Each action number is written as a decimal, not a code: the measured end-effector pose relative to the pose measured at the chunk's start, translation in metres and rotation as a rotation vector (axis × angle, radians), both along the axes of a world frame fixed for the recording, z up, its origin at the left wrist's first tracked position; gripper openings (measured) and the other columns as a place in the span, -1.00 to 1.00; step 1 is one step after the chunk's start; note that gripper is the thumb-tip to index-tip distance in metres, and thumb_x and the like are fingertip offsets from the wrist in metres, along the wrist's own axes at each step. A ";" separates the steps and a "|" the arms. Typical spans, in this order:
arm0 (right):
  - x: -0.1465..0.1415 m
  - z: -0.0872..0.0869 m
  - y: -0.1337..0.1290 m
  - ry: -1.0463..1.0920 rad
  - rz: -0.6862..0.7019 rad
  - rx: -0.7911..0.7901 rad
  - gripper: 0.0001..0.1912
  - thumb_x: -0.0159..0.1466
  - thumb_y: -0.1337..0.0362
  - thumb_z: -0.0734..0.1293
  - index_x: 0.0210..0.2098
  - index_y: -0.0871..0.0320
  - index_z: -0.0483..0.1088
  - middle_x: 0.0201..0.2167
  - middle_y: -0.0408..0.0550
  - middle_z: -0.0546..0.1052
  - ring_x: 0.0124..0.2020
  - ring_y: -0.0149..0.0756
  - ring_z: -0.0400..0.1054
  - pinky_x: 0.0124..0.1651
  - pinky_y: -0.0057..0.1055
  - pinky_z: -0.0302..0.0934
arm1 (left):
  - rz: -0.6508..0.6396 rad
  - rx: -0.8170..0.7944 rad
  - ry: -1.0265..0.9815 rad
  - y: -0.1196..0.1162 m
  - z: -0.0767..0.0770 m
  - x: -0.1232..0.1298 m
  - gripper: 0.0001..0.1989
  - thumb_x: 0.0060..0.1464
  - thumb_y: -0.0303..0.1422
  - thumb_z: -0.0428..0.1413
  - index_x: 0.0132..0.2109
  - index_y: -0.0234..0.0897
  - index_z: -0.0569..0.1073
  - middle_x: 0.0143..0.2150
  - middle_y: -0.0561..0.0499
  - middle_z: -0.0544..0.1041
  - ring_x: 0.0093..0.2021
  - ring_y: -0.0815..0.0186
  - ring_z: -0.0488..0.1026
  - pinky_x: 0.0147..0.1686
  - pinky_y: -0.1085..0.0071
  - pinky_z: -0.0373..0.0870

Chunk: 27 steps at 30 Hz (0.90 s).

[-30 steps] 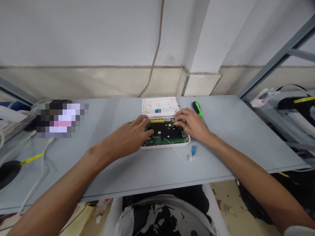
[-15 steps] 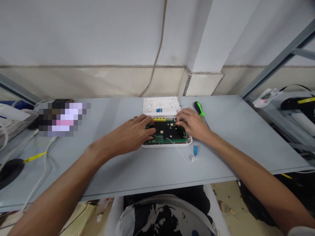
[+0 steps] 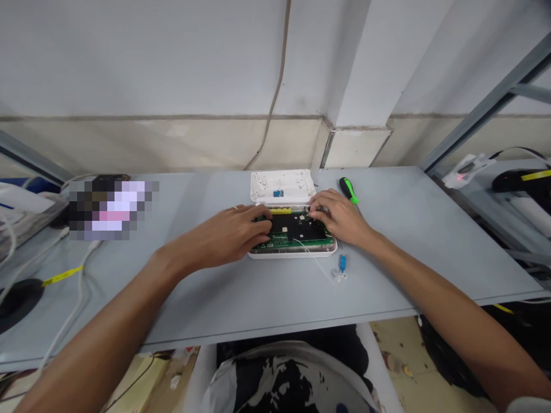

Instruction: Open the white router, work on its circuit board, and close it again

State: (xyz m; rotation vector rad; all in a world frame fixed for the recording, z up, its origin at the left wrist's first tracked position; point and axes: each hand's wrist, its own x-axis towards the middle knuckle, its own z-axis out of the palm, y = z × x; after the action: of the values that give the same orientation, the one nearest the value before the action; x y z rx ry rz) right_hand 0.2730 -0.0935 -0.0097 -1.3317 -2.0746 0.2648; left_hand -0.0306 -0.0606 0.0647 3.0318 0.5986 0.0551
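A green circuit board (image 3: 279, 244) with a black cover plate (image 3: 297, 228) and a yellow port strip (image 3: 280, 211) sits in a shallow white case (image 3: 293, 255). My left hand (image 3: 245, 229) is closed around the board's left end, thumb at the front and fingers over the back. At the back right corner, my right hand (image 3: 338, 215) has its fingertips pinched on the board; their exact hold is partly hidden. From the board a thin white fibre cable (image 3: 316, 263) runs to a blue connector (image 3: 342, 263) on the table.
Behind the case lies its white cover (image 3: 282, 182), with a blue piece inside. A green and black screwdriver (image 3: 349, 190) rests to the right. Leftward are a blurred-out phone (image 3: 114, 209), white cables (image 3: 80, 292) and a black round object (image 3: 19, 304). Metal rack posts (image 3: 486, 109) stand at the sides.
The board's front edge has shifted slightly up and back, showing more of the case's front inner wall. Both hands have moved only a little and keep their places on the board.
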 end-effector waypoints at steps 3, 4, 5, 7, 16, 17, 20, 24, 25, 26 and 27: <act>0.002 -0.001 0.000 -0.016 0.004 -0.001 -0.85 0.45 0.28 0.32 -0.29 0.03 0.41 -0.13 -0.07 0.61 -0.05 -0.08 0.42 0.04 -0.08 0.31 | -0.017 0.033 0.006 0.002 -0.001 0.001 -0.67 0.49 -0.34 -0.12 -0.15 -0.25 0.51 0.15 -0.18 0.53 0.01 0.08 0.52 0.01 0.09 0.49; 0.003 -0.001 0.001 -0.018 0.008 0.000 -0.85 0.46 0.28 0.32 -0.29 0.04 0.41 -0.13 -0.06 0.61 -0.05 -0.08 0.42 0.04 -0.09 0.31 | -0.022 0.038 0.002 0.003 -0.001 0.002 -0.68 0.49 -0.35 -0.11 -0.15 -0.25 0.51 0.15 -0.17 0.53 0.05 0.06 0.50 0.04 0.07 0.49; 0.003 -0.002 0.001 -0.018 0.012 0.002 -0.85 0.46 0.29 0.32 -0.28 0.04 0.41 -0.13 -0.06 0.61 -0.04 -0.08 0.41 0.04 -0.09 0.30 | -0.024 0.038 -0.003 0.004 -0.002 0.002 -0.69 0.49 -0.35 -0.10 -0.14 -0.24 0.52 0.16 -0.17 0.53 0.09 0.03 0.48 0.06 0.05 0.48; 0.004 -0.003 0.002 -0.014 0.017 0.005 -0.86 0.45 0.30 0.32 -0.29 0.05 0.40 -0.14 -0.06 0.61 -0.04 -0.08 0.41 0.04 -0.10 0.30 | -0.023 0.024 -0.018 0.007 -0.005 0.001 -0.71 0.48 -0.36 -0.07 -0.14 -0.25 0.53 0.19 -0.19 0.51 0.16 -0.01 0.44 0.10 0.00 0.48; -0.002 -0.002 0.002 -0.045 -0.030 -0.012 -0.84 0.43 0.32 0.35 -0.32 0.06 0.40 -0.19 -0.06 0.61 -0.08 -0.09 0.42 0.04 -0.11 0.30 | -0.068 -0.134 -0.104 0.016 -0.011 -0.003 -0.74 0.46 -0.34 -0.02 -0.16 -0.28 0.52 0.26 -0.28 0.42 0.27 -0.01 0.38 0.19 0.00 0.45; -0.002 -0.002 0.002 -0.048 -0.040 -0.007 -0.84 0.42 0.34 0.35 -0.32 0.06 0.40 -0.19 -0.06 0.61 -0.09 -0.09 0.42 0.03 -0.11 0.30 | -0.066 -0.150 -0.110 0.017 -0.011 -0.003 -0.75 0.45 -0.33 -0.01 -0.17 -0.28 0.52 0.26 -0.27 0.41 0.27 -0.01 0.39 0.19 0.02 0.44; -0.005 -0.002 0.001 -0.051 -0.072 0.010 -0.84 0.41 0.37 0.36 -0.33 0.07 0.42 -0.20 -0.05 0.61 -0.11 -0.10 0.42 -0.01 -0.13 0.31 | -0.054 -0.188 -0.153 0.020 -0.012 -0.001 -0.77 0.43 -0.32 0.03 -0.16 -0.25 0.53 0.25 -0.23 0.43 0.26 0.01 0.37 0.21 0.05 0.42; -0.008 -0.001 -0.001 -0.051 -0.075 0.003 -0.84 0.41 0.36 0.36 -0.33 0.07 0.44 -0.17 -0.04 0.63 -0.10 -0.09 0.42 -0.02 -0.12 0.32 | 0.049 -0.172 -0.235 0.023 -0.020 0.005 -0.79 0.44 -0.29 0.03 0.01 -0.24 0.53 0.10 -0.17 0.52 0.16 0.06 0.42 0.16 0.09 0.43; -0.009 -0.001 -0.002 -0.049 -0.068 -0.001 -0.85 0.41 0.36 0.36 -0.33 0.07 0.44 -0.16 -0.04 0.63 -0.10 -0.09 0.42 -0.03 -0.12 0.32 | 0.095 -0.155 -0.250 0.024 -0.023 0.007 -0.79 0.43 -0.29 0.05 0.05 -0.25 0.52 0.07 -0.17 0.53 0.11 0.07 0.44 0.12 0.10 0.46; -0.010 0.000 -0.003 -0.048 -0.056 -0.004 -0.85 0.41 0.37 0.36 -0.32 0.07 0.43 -0.16 -0.05 0.63 -0.09 -0.09 0.42 -0.03 -0.13 0.32 | 0.143 -0.136 -0.259 0.024 -0.026 0.008 -0.78 0.42 -0.31 0.07 0.09 -0.26 0.51 0.06 -0.16 0.53 0.07 0.08 0.47 0.07 0.12 0.48; -0.011 0.000 -0.004 -0.046 -0.041 -0.006 -0.85 0.41 0.36 0.36 -0.32 0.07 0.43 -0.16 -0.06 0.63 -0.09 -0.09 0.42 -0.03 -0.14 0.32 | 0.187 -0.115 -0.264 0.025 -0.030 0.010 -0.77 0.39 -0.32 0.10 0.10 -0.28 0.52 0.06 -0.16 0.52 0.03 0.10 0.49 0.03 0.14 0.49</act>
State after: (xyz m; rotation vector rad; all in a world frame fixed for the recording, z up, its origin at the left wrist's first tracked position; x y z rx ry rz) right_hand 0.2622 -0.0973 -0.0097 -1.3943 -2.0835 0.2249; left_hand -0.0207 -0.0360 0.0352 2.7838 0.8246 0.4057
